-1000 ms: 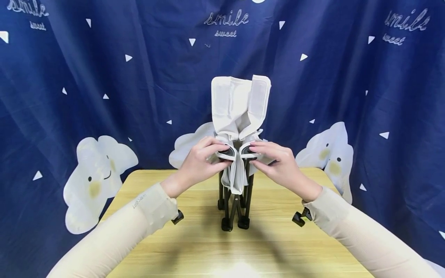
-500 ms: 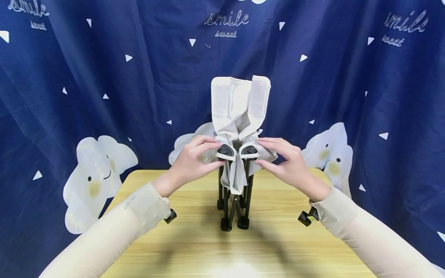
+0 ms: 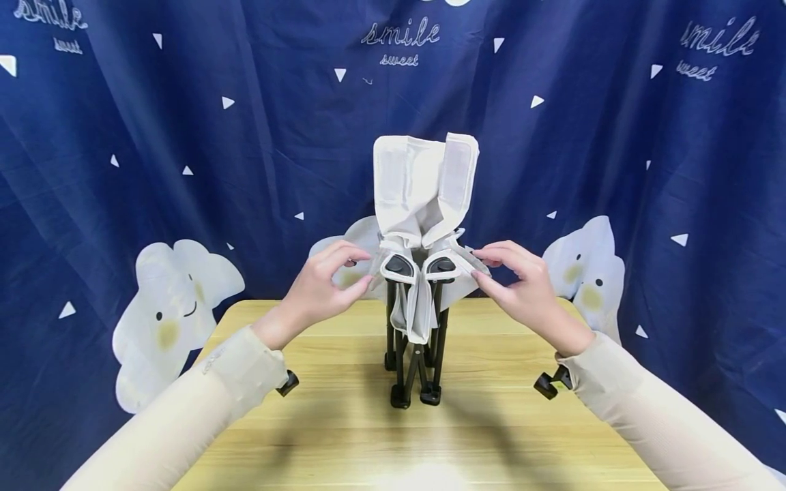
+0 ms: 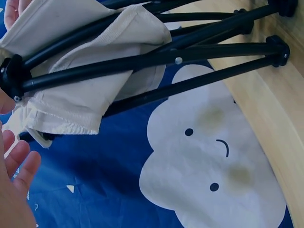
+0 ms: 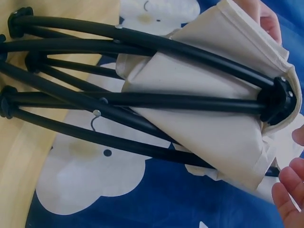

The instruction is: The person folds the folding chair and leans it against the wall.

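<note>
Flanking the folded white-fabric, black-legged frame point(image 3: 420, 310), the left hand point(image 3: 319, 283) and right hand point(image 3: 525, 290) have fingers parted widely from thumbs; even, gentle pressure seems best.

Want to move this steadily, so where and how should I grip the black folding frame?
Probably by its two near black corner caps, coming from left and right: they top the bunched legs side by side, looking firmer than the loose white fabric.
</note>
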Tool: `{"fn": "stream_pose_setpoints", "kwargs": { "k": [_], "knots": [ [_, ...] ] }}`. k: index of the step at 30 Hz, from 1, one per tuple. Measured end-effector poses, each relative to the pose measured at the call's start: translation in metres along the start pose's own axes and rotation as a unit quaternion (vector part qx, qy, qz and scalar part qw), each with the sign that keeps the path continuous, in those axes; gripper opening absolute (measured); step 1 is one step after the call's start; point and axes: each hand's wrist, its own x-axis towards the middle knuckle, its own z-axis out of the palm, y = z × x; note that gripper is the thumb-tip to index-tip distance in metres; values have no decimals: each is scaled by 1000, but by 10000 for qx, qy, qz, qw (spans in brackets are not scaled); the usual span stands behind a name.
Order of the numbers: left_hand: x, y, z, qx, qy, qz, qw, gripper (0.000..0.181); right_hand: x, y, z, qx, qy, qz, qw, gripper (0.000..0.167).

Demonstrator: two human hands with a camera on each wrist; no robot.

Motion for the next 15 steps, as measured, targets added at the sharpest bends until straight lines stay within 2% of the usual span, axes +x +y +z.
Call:
{"fn": "stream_pose_setpoints", "kwargs": {
  "k": [7,15],
  "knots": [
    [-7,-8,-6,93,-19,-195,9998,30,-2,6,-8,-216,-2,32,9998,31],
    [-14,-16,-10,221,-80,-388,9990,28,-8,14,-17,-374,111,285,9988,32]
  ]
}}
